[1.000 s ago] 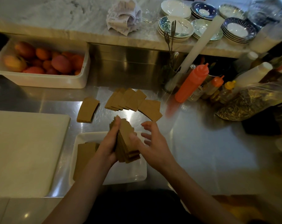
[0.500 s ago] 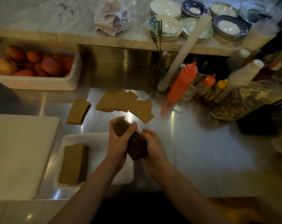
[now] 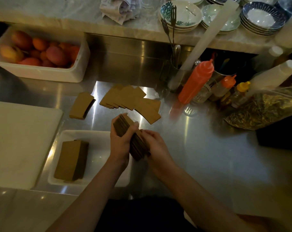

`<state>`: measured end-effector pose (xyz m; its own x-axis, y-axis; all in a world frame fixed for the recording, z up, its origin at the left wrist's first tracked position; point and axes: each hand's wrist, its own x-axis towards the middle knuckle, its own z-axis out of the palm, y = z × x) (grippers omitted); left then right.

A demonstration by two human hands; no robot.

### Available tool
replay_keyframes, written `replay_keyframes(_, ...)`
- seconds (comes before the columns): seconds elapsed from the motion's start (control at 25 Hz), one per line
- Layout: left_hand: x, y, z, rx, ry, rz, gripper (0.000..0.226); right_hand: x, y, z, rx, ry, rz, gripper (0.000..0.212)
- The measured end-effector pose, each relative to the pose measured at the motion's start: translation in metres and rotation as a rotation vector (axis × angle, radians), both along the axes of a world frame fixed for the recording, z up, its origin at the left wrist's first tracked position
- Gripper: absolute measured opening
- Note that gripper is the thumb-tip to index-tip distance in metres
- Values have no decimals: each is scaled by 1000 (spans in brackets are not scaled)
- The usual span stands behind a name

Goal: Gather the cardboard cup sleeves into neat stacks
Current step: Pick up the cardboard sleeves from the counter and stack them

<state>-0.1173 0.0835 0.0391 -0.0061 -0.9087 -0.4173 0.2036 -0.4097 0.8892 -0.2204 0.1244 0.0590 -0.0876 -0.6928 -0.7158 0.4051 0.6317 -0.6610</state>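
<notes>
A thick stack of brown cardboard cup sleeves is held on edge above the steel counter, squeezed between both hands. My left hand grips its left side with the thumb over the top. My right hand presses its right end. A squared stack of sleeves lies in the white tray at the lower left. A small stack of sleeves lies on the counter beyond the tray. Several loose sleeves are fanned out behind my hands.
A white cutting board lies at the left. A white bin of fruit stands at the back left. Squeeze bottles, the red one nearest, and a clear bag crowd the right. Stacked bowls sit on the marble ledge.
A second ago the stack stood upright with my right hand open beside it. Both hands have since closed on the stack and tipped it onto its edge, right of the tray.
</notes>
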Motion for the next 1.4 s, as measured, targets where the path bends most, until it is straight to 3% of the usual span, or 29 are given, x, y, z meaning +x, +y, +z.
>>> replay_keyframes(0.28,42,-40,-14,234,366,129,53,-26,-69,-32,-8,412,36,32)
replay_keyframes(0.48,61,-62,-23,302,496,43,44,-40,-144,-73,-124,1029,563,26)
replay_keyframes(0.6,71,-70,-27,323,536,45,53,-41,-175,-83,47,1229,758,41)
replay_keyframes(0.76,79,-81,-26,314,559,7,79,-33,-191,-96,47,1382,871,68)
replay_keyframes(0.84,82,-87,-28,318,559,13,89,-29,-194,-101,25,1427,941,69)
replay_keyframes(1.04,93,-102,-24,312,577,-33,120,-45,-222,-70,15,1129,1111,58)
replay_keyframes(1.2,97,-115,-23,275,635,-66,121,-58,-251,-55,-68,1252,1258,53)
replay_keyframes(1.4,95,-114,-25,309,631,-63,121,-54,-256,-81,-42,1325,1546,54)
